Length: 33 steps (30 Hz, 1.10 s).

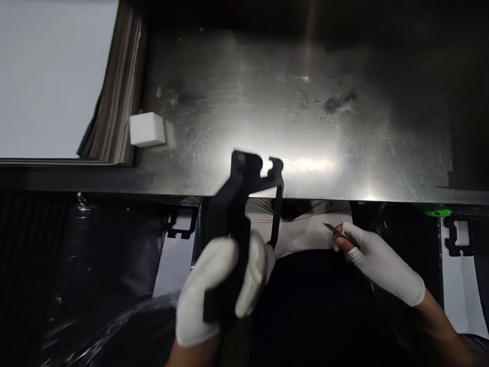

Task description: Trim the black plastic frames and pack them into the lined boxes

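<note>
My left hand [225, 280], in a white glove, is wrapped round a black moulded part [239, 199]. The part stands tilted up in front of the table edge, with a notched top end and a thin side arm; it is slightly blurred. Off to the right, my right hand [367, 250] wears a white glove that leaves some fingertips bare. Between thumb and fingers it pinches a small knife [338, 233], whose short dark blade points left toward the black part without touching it. The lower end of the part is partly hidden by my left hand.
A scratched metal table [229, 102] spans the view ahead. At its left lie a thick stack of sheets [49, 76] and a small white block [147, 129]. Black plastic bags [107, 250] hang below at the left, and a bright green object [437, 210] is at the right edge.
</note>
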Available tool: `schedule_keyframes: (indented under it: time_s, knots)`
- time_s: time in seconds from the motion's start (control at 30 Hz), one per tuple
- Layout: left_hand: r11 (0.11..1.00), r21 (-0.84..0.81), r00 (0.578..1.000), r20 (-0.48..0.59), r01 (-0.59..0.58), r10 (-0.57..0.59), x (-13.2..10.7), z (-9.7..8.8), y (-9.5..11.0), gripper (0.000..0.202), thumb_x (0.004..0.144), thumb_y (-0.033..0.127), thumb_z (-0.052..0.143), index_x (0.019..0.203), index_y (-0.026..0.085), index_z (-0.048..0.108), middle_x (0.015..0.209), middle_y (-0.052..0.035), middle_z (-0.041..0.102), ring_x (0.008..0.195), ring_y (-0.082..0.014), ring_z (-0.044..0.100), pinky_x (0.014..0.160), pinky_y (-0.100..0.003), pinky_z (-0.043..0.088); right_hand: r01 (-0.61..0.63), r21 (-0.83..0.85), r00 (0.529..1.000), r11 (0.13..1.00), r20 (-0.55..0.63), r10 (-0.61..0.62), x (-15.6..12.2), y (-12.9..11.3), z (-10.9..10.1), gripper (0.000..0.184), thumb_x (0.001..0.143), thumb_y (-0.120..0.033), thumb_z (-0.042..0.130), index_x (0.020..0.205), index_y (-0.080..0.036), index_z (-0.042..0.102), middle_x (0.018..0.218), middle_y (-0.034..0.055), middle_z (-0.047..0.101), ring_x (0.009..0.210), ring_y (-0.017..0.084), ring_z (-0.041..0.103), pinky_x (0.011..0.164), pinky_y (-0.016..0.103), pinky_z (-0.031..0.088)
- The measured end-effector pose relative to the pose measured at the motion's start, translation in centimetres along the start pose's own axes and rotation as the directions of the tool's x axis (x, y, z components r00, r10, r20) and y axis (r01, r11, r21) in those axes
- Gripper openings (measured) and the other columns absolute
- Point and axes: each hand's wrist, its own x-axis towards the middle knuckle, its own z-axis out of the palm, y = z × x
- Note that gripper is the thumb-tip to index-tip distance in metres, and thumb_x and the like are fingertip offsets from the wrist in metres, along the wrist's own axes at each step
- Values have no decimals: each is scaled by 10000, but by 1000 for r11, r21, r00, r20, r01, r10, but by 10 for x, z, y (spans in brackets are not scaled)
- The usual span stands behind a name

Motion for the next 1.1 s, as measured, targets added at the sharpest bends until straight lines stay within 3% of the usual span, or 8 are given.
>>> schedule_keyframes:
  time_s: [0.1,0.2,0.3,0.4,0.53,0.67,0.87,1.1]
  knots:
    - [986,-29,979,122,-163,165,44,11,29,529,1069,562,508,760,189,720,347,64,388,287,-92,365,389,-227,312,54,-2,980,999,-190,-54,2,-9,-10,423,1096,-621,462,938,-261,616,839,-5,624,766,170,600,710,293,541]
    - [988,2,973,174,-155,152,82,13,44,533,1097,512,463,765,172,706,344,85,343,262,-84,332,404,-240,349,98,-155,910,983,-386,-152,9,-14,-15,412,1113,-591,431,1087,-257,671,955,30,692,927,217,678,859,355,587]
    - [991,28,973,194,-130,122,102,14,47,532,1105,464,435,751,164,696,339,87,329,247,-90,308,386,-249,338,121,-345,852,931,-446,-276,26,-22,-16,409,1144,-463,384,1370,-247,648,1117,62,723,1014,235,700,897,384,597]
    - [993,50,981,169,-107,98,105,19,45,534,1112,426,403,744,159,683,356,71,368,260,-94,342,391,-243,345,137,-526,851,839,-370,-372,47,-36,-13,423,1148,-348,383,1482,-241,618,1119,66,735,919,205,708,753,320,586]
    - [995,69,992,115,-69,61,101,26,45,549,1118,393,364,725,157,667,356,61,372,267,-95,357,409,-241,371,162,-766,892,622,-156,-424,71,-64,-6,444,1159,-340,365,1535,-253,584,945,46,732,631,160,621,499,264,405]
    - [994,89,994,87,-70,63,100,30,48,549,1114,396,398,692,158,656,349,61,372,266,-87,355,428,-240,403,210,-858,893,468,-26,-448,81,-85,1,385,1157,-292,353,1341,-223,684,889,30,714,545,149,581,435,257,303]
    - [992,100,994,81,-80,72,99,34,45,530,1103,419,430,698,161,654,350,57,385,266,-88,355,401,-233,366,123,-897,895,425,-85,-438,86,-92,-7,382,1156,-286,331,1326,-211,665,888,34,708,535,153,589,428,262,276]
    - [982,187,999,38,-26,19,99,42,41,549,1107,468,404,710,171,642,357,39,417,294,-95,382,394,-215,338,80,-887,911,454,-120,-395,88,-93,-18,347,1139,-265,359,1291,-215,667,928,55,729,576,167,607,483,267,322]
